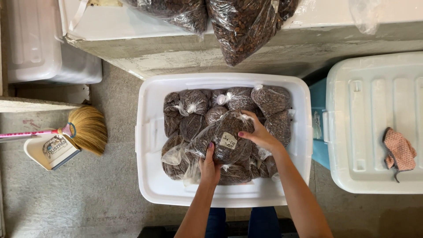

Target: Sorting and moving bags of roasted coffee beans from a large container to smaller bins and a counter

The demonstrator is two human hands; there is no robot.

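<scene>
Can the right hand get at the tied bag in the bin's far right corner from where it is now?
Probably yes. The right hand rests on the labelled bag, and the far-right bag lies on top just beyond it in the open white bin, with nothing over it.

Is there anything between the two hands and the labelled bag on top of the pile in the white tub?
Nothing visible. The left hand and the right hand both already rest directly on the labelled bag, which lies on top of the other tied bags in the white tub. No lid covers the tub.
</scene>
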